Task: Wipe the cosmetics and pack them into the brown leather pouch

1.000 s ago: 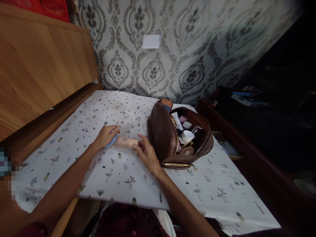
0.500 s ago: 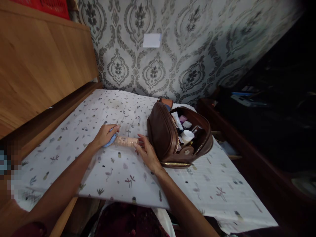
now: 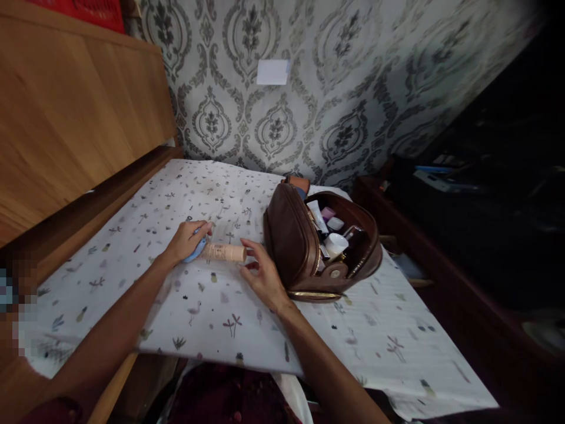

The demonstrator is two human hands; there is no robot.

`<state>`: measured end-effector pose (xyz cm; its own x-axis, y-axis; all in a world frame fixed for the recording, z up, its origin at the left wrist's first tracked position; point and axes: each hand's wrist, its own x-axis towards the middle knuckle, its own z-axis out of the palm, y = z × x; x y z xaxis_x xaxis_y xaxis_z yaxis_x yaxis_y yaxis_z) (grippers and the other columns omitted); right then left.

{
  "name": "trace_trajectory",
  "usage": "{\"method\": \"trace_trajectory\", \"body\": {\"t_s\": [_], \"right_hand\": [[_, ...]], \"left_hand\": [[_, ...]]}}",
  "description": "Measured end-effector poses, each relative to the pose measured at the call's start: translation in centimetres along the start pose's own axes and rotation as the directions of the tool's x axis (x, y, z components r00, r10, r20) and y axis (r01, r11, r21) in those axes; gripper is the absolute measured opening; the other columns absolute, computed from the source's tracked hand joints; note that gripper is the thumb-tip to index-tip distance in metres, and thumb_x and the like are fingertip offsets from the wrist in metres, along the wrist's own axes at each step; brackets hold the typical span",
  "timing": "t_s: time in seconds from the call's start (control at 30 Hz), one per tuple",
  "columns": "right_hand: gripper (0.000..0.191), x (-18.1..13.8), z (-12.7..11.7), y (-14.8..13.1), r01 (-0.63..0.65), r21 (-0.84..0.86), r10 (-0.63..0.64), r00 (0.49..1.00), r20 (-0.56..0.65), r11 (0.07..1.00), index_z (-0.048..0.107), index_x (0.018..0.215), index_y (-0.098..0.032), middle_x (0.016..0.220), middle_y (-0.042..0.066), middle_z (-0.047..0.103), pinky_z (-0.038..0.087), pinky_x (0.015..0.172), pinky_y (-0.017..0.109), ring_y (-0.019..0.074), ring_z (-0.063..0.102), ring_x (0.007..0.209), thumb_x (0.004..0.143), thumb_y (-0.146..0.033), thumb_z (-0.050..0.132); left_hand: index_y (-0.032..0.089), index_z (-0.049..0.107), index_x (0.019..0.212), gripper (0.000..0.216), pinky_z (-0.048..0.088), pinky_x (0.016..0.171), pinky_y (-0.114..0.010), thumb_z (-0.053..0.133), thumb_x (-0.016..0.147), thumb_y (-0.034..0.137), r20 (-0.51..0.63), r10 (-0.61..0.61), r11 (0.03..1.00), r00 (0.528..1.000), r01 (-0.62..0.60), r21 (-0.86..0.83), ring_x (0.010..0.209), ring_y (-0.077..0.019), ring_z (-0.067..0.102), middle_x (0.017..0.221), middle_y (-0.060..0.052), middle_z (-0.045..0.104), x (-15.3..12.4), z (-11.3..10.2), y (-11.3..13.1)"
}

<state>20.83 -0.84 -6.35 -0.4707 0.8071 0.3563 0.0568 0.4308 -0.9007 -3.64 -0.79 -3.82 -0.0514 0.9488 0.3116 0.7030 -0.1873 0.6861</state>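
The brown bag looks like smooth leather or imitation leather with a soft sheen, and its zip is shiny, gold-toned metal. Inside, the white jar seems to be smooth plastic. The peach bottle has a smooth, plastic-looking surface, while the blue cloth at its left end is soft, crumpled fabric. A printed, slightly wrinkled sheet covers the table. At left, the wooden panel shows grain under a satin finish; the far wall's card looks like matt paper.
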Motion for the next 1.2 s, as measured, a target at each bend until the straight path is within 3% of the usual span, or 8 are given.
{"method": "trace_trajectory", "body": {"t_s": [0.13, 0.23, 0.3, 0.5, 0.6, 0.77, 1.07, 1.2], "right_hand": [[0.026, -0.22, -0.23, -0.56, -0.083, -0.080, 0.083, 0.997, -0.004, 0.993, 0.062, 0.111, -0.021, 0.089, 0.003, 0.066, 0.050, 0.063, 0.025, 0.0156, 0.063, 0.077, 0.090, -0.037, 0.058], [0.037, -0.51, -0.23, -0.79, -0.217, -0.101, 0.221, 0.975, 0.034, 0.971, 0.059, 0.109, -0.019, 0.064, -0.003, 0.057, 0.045, 0.051, 0.024, 0.0128, 0.055, 0.052, 0.099, -0.049, 0.039], [0.042, -0.61, -0.18, -0.75, -0.204, -0.117, 0.207, 0.978, 0.014, 0.972, 0.056, 0.117, -0.018, 0.066, -0.002, 0.058, 0.047, 0.055, 0.026, 0.0141, 0.058, 0.055, 0.101, -0.050, 0.033], [0.052, -0.30, 0.02, -0.14, 0.019, -0.151, -0.023, 1.000, -0.020, 0.988, 0.051, 0.132, -0.021, 0.118, 0.011, 0.059, 0.053, 0.067, 0.028, 0.0197, 0.061, 0.095, 0.082, -0.031, 0.065], [0.037, -0.32, 0.01, -0.17, 0.048, -0.191, -0.048, 0.999, 0.006, 0.980, 0.059, 0.122, -0.022, 0.106, 0.007, 0.062, 0.052, 0.066, 0.027, 0.0182, 0.061, 0.087, 0.085, -0.026, 0.061], [0.035, -0.65, -0.08, -0.69, -0.157, -0.225, 0.173, 0.983, 0.056, 0.962, 0.057, 0.120, -0.020, 0.064, -0.004, 0.055, 0.043, 0.055, 0.025, 0.0136, 0.053, 0.052, 0.100, -0.043, 0.041], [0.046, -0.39, 0.25, -0.07, 0.035, -0.266, -0.038, 0.999, -0.006, 0.963, 0.055, 0.128, -0.018, 0.111, 0.011, 0.060, 0.052, 0.066, 0.029, 0.0187, 0.060, 0.082, 0.087, -0.035, 0.062], [0.035, -0.49, 0.09, -0.25, 0.008, -0.262, -0.005, 1.000, 0.012, 0.965, 0.058, 0.123, -0.019, 0.090, 0.005, 0.063, 0.049, 0.064, 0.027, 0.0174, 0.061, 0.075, 0.095, -0.038, 0.052]], "left_hand": [[0.018, 0.067, 0.072, 0.052, 0.043, 0.063, -0.027, 0.040, 0.094, 0.057, 0.011, 0.012, 1.000, 1.000, -0.012, 0.003, 0.059, -0.0168, 0.056, 0.057, 0.000, 0.061, -0.03, 0.06, 0.16], [0.018, 0.067, 0.071, 0.051, 0.042, 0.062, -0.026, 0.041, 0.094, 0.056, 0.016, 0.019, 1.000, 1.000, -0.019, 0.009, 0.057, -0.0157, 0.054, 0.057, 0.001, 0.060, -0.05, 0.13, 0.35], [0.018, 0.066, 0.071, 0.051, 0.041, 0.062, -0.026, 0.041, 0.094, 0.056, 0.015, 0.021, 1.000, 1.000, -0.021, 0.014, 0.058, -0.0159, 0.054, 0.056, 0.001, 0.058, -0.05, 0.15, 0.42], [0.018, 0.066, 0.071, 0.052, 0.041, 0.062, -0.027, 0.040, 0.093, 0.057, 0.025, 0.018, 1.000, 1.000, -0.019, 0.016, 0.056, -0.0161, 0.054, 0.054, 0.002, 0.056, -0.05, 0.02, 0.60], [0.018, 0.065, 0.071, 0.053, 0.041, 0.061, -0.027, 0.039, 0.093, 0.058, 0.026, 0.020, 1.000, 0.999, -0.020, 0.018, 0.055, -0.0159, 0.053, 0.055, 0.001, 0.057, -0.10, -0.02, 0.75], [0.018, 0.063, 0.070, 0.050, 0.038, 0.059, -0.026, 0.039, 0.093, 0.055, 0.059, 0.035, 0.998, 0.998, -0.037, 0.043, 0.053, -0.0149, 0.050, 0.051, 0.002, 0.053, -0.13, 0.00, 0.87], [0.018, 0.063, 0.070, 0.049, 0.038, 0.061, -0.027, 0.039, 0.094, 0.054, 0.053, 0.043, 0.998, 0.998, -0.046, 0.043, 0.054, -0.0153, 0.051, 0.052, 0.002, 0.052, -0.11, 0.01, 0.69], [0.018, 0.063, 0.071, 0.049, 0.038, 0.061, -0.027, 0.039, 0.094, 0.053, 0.062, 0.049, 0.997, 0.997, -0.052, 0.056, 0.054, -0.0149, 0.051, 0.053, 0.002, 0.052, -0.18, 0.17, 0.70]]}}
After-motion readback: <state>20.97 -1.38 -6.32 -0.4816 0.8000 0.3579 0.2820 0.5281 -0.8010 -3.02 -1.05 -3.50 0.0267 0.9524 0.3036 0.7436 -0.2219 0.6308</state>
